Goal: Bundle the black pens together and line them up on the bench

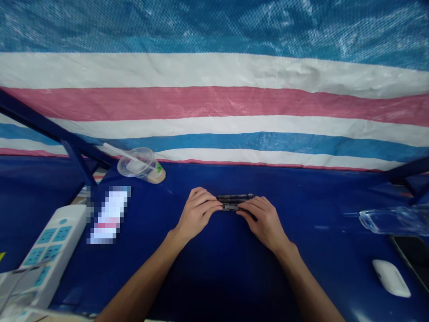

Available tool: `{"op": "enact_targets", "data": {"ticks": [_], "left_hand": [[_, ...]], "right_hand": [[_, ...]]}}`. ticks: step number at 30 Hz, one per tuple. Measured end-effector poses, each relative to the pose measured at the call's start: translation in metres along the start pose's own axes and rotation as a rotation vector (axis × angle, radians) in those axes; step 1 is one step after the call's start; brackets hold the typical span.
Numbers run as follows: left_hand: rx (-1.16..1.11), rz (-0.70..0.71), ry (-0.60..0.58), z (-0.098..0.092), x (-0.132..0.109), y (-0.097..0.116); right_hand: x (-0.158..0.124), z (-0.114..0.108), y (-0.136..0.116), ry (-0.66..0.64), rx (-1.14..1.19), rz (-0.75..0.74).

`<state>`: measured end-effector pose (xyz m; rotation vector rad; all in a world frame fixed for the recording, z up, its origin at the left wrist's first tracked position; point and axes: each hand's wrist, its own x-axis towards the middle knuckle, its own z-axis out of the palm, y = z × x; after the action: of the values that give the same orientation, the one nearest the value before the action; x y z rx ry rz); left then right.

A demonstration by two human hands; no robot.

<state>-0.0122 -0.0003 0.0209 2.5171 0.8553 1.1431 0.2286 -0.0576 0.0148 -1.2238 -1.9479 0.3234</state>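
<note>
Both my hands hold a slim black jointed object (234, 201) at the middle of a dark blue tabletop (311, 192). It lies roughly level, with two long parallel bars and a short clip-like part nearest me. My left hand (196, 213) pinches its left end between thumb and fingers. My right hand (263, 221) grips its right end and covers part of it. The object's exact kind cannot be told from this view.
A white power strip (53, 255) and a blurred white packet (109, 214) lie at left. A clear plastic cup (139, 164) lies tipped at the back. At right are a clear bottle (395, 220), a white mouse (390, 278) and a dark phone (414, 257). A striped tarpaulin (214, 103) hangs behind.
</note>
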Motion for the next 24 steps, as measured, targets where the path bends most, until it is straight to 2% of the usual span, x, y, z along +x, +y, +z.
{"op": "enact_targets", "data": {"ticks": [10,24], "left_hand": [[0.042,-0.044,0.049,0.0,-0.004,-0.0058],[0.01,-0.029,0.046,-0.0002,-0.0047,-0.0069]], "right_hand": [[-0.0004,-0.0035,0.0044,0.027,-0.022,0.046],[0.0001,-0.0032,0.0019,-0.003,-0.022,0.035]]}}
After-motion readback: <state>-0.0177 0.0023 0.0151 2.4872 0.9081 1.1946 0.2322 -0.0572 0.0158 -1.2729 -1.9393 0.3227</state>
